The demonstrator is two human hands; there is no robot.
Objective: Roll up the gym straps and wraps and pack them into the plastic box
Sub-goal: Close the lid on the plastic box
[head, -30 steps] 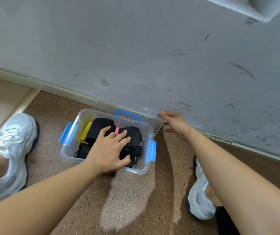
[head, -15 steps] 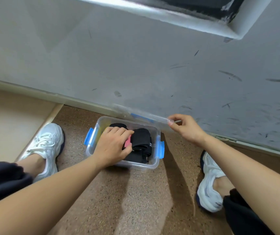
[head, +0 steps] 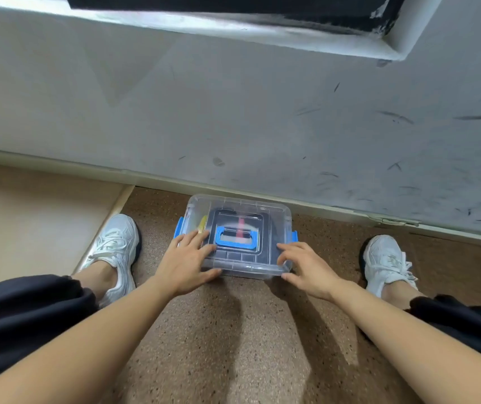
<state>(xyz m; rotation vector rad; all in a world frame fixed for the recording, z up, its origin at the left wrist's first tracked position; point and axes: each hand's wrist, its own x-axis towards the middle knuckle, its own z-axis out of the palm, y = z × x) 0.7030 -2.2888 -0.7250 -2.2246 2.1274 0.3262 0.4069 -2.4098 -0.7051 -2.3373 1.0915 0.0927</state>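
The clear plastic box (head: 248, 269) stands on the speckled brown floor near the wall, with its clear lid (head: 274, 212) lying on top. The lid has a blue handle (head: 235, 240), and blue latches (head: 179, 228) stick out at both ends. Black rolled wraps with a yellow and a pink strip show dimly through the lid. My left hand (head: 188, 263) lies with straight fingers on the lid's near left corner, thumb at the front edge. My right hand (head: 302, 265) presses the near right corner with fingers on top and thumb under the rim.
A scuffed grey wall with a pale skirting board (head: 350, 211) runs just behind the box. My white shoes stand at the left (head: 115, 252) and right (head: 386, 265) of it. A beige raised floor panel (head: 29, 217) lies far left.
My right hand has brought the lid down from the wall onto the box. My left hand has come out of the box and now rests on the lid. The camera has pulled back.
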